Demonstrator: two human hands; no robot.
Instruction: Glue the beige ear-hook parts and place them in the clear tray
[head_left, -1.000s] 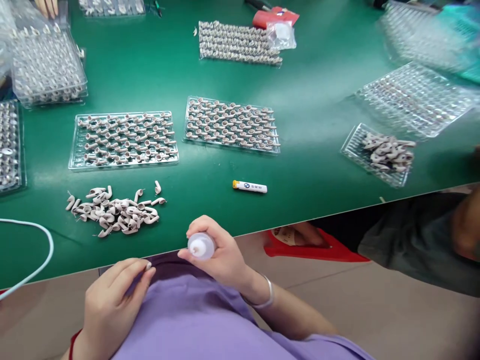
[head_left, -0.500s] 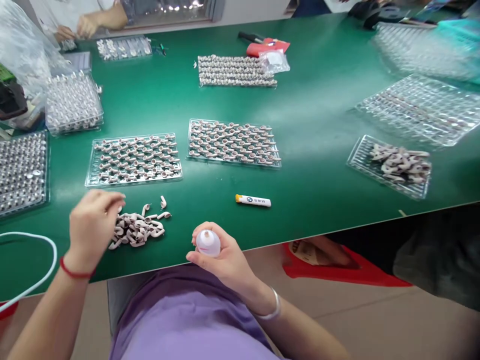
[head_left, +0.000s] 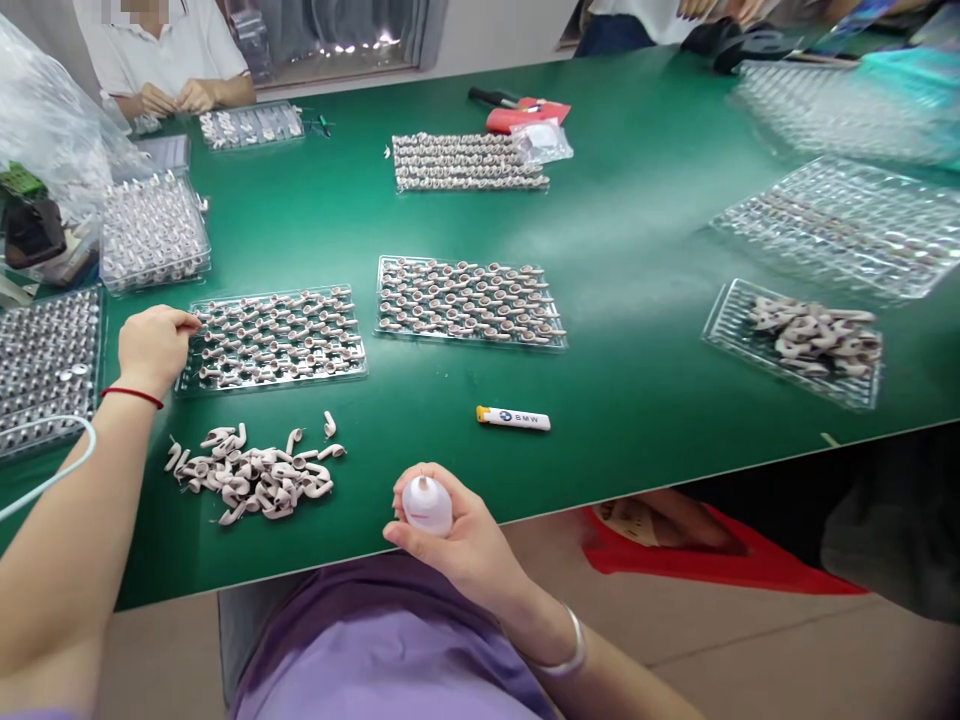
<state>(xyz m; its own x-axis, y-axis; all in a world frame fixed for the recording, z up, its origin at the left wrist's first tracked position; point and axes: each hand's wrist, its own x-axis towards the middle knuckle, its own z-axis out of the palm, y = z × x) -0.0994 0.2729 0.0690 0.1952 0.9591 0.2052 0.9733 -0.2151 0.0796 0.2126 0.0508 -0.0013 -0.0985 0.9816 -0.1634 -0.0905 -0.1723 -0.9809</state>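
Observation:
My left hand (head_left: 156,350) reaches to the upper left corner of a clear tray (head_left: 180,372) filled with rows of earbud shells (head_left: 274,335). Its thumb and forefinger are pinched together there; whatever sits between them is too small to make out. Below that tray lies a loose pile of pale earbud shells (head_left: 270,478), some with thin wires sticking out. Near the table's front edge, my right hand (head_left: 469,545) is wrapped around a small white squeeze bottle (head_left: 428,508), its narrow tip pointing up and away from me.
A second filled tray (head_left: 471,300) and a white lighter (head_left: 514,417) lie right of centre. Another tray (head_left: 718,318) with heaped shells stands at right, near stacked clear trays (head_left: 847,220). A white cable (head_left: 82,460) crosses the left side. A co-worker's hands (head_left: 178,98) work across the table.
My left hand has moved from the loose pile up to the tray's left corner, uncovering the pile's left part. The right hand keeps the bottle in nearly the same place. The view has tilted slightly upward.

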